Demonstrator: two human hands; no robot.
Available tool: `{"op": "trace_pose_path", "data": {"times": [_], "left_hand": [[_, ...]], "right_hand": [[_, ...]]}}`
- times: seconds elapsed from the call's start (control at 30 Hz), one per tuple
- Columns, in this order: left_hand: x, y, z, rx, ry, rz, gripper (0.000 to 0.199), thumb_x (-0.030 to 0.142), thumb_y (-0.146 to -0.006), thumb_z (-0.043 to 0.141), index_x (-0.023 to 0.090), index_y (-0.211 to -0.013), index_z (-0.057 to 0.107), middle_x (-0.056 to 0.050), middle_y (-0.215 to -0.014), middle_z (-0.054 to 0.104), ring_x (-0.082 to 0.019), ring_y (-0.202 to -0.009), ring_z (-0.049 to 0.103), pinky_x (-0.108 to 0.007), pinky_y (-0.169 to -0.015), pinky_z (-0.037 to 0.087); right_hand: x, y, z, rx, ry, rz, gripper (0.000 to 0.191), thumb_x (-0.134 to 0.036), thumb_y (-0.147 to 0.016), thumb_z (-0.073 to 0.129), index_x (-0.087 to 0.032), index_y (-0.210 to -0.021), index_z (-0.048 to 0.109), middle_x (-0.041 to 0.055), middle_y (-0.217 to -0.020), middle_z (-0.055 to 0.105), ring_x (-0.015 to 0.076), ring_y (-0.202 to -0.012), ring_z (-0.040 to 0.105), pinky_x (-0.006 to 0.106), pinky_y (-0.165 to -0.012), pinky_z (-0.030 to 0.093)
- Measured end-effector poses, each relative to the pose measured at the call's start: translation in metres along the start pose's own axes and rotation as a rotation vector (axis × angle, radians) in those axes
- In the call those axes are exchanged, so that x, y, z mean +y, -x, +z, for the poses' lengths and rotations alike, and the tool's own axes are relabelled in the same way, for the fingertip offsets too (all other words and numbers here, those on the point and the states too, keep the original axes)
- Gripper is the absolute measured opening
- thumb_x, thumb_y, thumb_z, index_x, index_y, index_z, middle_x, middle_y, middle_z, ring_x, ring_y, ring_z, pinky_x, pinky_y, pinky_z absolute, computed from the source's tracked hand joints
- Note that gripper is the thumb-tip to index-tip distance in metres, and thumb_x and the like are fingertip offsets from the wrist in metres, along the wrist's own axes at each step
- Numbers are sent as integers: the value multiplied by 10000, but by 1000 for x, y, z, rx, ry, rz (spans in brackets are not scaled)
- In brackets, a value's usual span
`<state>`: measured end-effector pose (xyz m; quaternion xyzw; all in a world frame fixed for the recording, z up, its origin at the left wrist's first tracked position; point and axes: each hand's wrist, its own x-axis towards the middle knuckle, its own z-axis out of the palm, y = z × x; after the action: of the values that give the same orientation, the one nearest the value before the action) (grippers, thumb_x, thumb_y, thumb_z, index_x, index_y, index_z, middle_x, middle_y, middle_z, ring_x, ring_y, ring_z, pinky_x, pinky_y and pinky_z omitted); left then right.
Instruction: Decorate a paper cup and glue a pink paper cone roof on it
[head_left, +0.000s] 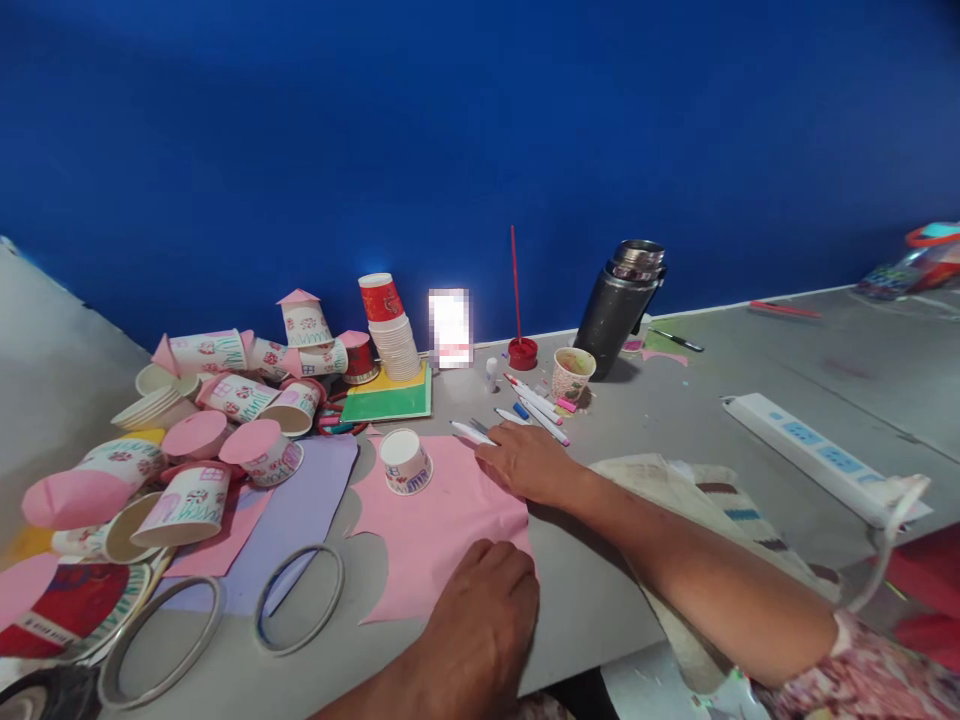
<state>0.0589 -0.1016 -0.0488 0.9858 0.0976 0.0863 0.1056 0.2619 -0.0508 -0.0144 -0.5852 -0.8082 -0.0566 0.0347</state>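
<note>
Pink paper (427, 530) is overlapped by the left hand (484, 618) (near right corner) and right hand (531, 462) (far right corner), grip opening and contents being indeterminable.

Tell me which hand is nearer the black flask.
Right. The right hand is by the white markers, short of the flask and left of it; the left hand is farther back, at the pink sheet's near edge.
</note>
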Motion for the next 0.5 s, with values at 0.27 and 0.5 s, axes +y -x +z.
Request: {"op": "trace_pose_path", "data": {"times": [0.27,0.5], "left_hand": [[4,0,-22,0,176,79,217,174,-970,557,199,-762,616,-37,-775,644,-181,-767,568,-340,-744,438],[2,0,-38,-66,297,147,123,147,-965,566,204,-910,660,-70,-936,717,-211,-965,653,-365,-908,498]], "right_hand": [[3,3,-2,-34,-42,5,361,-317,-1098,409,-195,-1186,738,123,-1042,703,247,-971,609,346,-780,433],[5,4,-2,-73,-84,34,391,-331,-1107,374,-194,-1231,719,141,-1110,694,255,-1027,581,348,-795,410]]}}
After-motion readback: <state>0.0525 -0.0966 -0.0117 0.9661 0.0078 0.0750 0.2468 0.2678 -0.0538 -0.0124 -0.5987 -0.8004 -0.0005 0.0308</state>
